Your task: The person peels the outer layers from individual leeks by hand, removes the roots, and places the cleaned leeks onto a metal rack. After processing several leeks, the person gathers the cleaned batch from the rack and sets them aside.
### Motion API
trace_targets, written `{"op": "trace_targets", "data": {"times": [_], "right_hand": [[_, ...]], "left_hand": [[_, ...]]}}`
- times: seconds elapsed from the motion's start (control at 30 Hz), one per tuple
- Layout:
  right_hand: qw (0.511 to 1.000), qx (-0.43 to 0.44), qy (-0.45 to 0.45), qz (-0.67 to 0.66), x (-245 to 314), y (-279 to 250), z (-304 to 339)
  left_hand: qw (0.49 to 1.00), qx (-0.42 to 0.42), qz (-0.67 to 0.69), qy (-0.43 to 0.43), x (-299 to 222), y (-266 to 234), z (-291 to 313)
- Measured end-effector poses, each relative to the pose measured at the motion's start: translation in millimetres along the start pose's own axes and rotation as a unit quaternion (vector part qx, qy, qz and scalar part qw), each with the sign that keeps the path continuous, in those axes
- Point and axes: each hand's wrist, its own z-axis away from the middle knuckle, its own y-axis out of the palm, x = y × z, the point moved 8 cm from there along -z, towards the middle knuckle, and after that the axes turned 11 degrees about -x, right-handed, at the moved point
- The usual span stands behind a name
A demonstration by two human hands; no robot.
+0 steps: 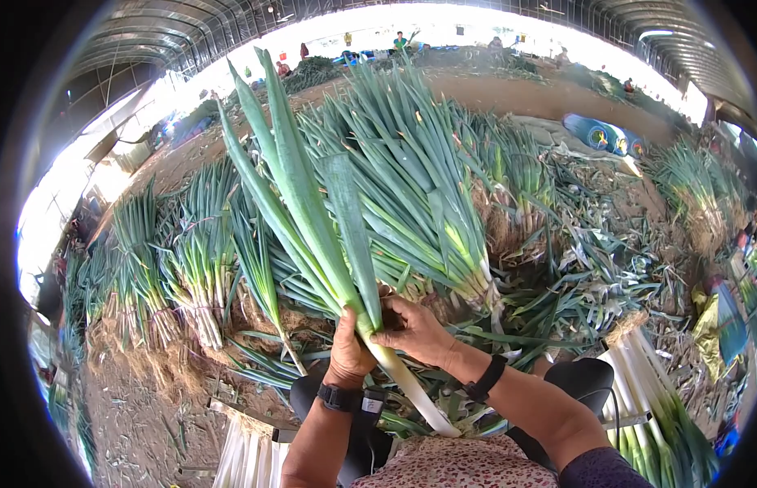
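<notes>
A long green onion (407, 389) slants across in front of me, its white end near my lap and its broad green leaves spreading up and away to the left. Around the stalk, where white turns to green, my left hand (351, 348) is closed. My right hand (419, 329) pinches an outer leaf (346, 220) at its base, close beside the left hand; its fingertips are partly hidden. Just beyond lies a big pile of untrimmed green onions (427, 195), tips pointing away from me.
Bundles with hairy roots (201, 285) stand in a row at the left. Cleaned white-stalked onions lie in a rack at lower right (639, 374) and another at lower left (247, 451). Peeled leaf scraps (602, 260) cover the ground at right. Blue rolls (598, 134) lie farther back.
</notes>
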Motion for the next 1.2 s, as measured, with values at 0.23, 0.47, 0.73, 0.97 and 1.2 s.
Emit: {"op": "trace_targets", "data": {"times": [0.23, 0.47, 0.73, 0.97, 1.2], "right_hand": [[0.992, 0.053, -0.039, 0.105, 3, 1, 1], [0.987, 0.050, -0.039, 0.150, 21, 24, 26], [0.895, -0.378, 0.031, 0.235, 14, -242, -19], [0.946, -0.116, -0.016, 0.303, -45, -100, 8], [0.945, -0.138, -0.169, 0.244, -9, -19, 34]], "left_hand": [[0.998, -0.055, -0.020, 0.011, 3, -13, 0], [0.959, -0.076, -0.214, 0.168, -9, -61, -28], [0.972, -0.199, -0.107, 0.069, -36, -90, -4], [0.993, -0.107, 0.040, -0.003, -21, -30, 3], [0.999, -0.044, 0.022, -0.010, -10, -9, -1]]}}
